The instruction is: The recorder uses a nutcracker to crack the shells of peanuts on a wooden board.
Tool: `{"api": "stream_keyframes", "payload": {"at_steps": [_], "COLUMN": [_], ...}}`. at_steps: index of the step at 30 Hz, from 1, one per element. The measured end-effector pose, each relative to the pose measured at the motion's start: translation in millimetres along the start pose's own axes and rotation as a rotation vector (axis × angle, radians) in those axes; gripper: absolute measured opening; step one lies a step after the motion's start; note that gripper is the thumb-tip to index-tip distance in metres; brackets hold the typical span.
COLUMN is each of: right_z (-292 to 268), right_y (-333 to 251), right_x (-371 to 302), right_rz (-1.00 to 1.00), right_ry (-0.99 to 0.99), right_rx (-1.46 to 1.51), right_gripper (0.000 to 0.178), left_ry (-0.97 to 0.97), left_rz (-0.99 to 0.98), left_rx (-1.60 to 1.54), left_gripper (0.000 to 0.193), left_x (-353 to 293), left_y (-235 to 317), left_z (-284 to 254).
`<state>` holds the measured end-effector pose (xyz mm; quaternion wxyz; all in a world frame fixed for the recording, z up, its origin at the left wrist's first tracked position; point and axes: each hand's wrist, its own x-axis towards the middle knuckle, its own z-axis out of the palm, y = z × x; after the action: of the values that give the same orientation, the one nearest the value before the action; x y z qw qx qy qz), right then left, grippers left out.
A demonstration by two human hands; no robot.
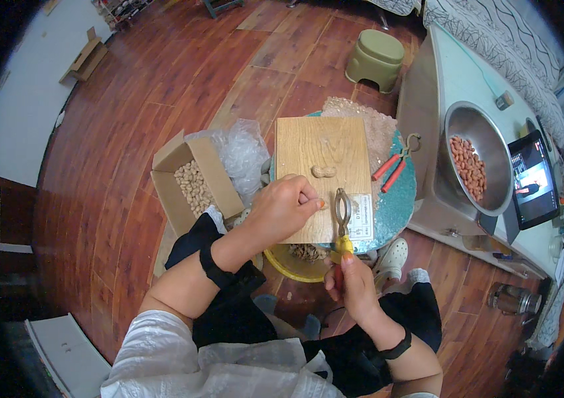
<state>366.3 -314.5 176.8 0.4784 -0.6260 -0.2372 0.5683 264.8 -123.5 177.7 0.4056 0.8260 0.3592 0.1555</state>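
Observation:
My left hand (288, 207) is over the lower left of a wooden board (298, 142), its fingers pinched together. A small orange-red bit shows at the fingertips, too small to name surely. My right hand (355, 285) grips nutcracker pliers (343, 215) by the handle, which shows yellow and red. Their rounded jaws point away from me, over the board's near right part by a printed label. An unshelled peanut (324, 172) lies on the board, just beyond my left fingers. Beneath the near edge, a yellow basin (282, 265) holds broken shells.
A cardboard box (222, 176) of unshelled peanuts stands left, beside clear plastic wrap (245, 149). Red-handled pliers (394, 174) lie on the teal round surface (394, 215). At right, a steel bowl (497, 156) of red kernels and a tablet (535, 182) sit on a cabinet. A green stool (376, 56) stands beyond.

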Motion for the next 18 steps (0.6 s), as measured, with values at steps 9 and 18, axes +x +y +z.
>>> {"api": "stream_keyframes", "payload": {"at_steps": [9,18], "right_z": [3.3,6.5], "right_y": [6.3,-2.2], "right_x": [7.7,7.8], "right_rz": [-0.074,-0.059], "right_ry": [-0.001,0.028], "right_rx": [-0.128,-0.125], "right_gripper": [0.047,0.044], "left_ry": [0.044,0.048], "left_rz": [-0.013,-0.016], "left_rx": [0.065,0.105], "left_gripper": [0.021,0.021], "left_x": [-0.3,0.1], "left_y": [1.9,5.7], "left_z": [2.2,1.3]}}
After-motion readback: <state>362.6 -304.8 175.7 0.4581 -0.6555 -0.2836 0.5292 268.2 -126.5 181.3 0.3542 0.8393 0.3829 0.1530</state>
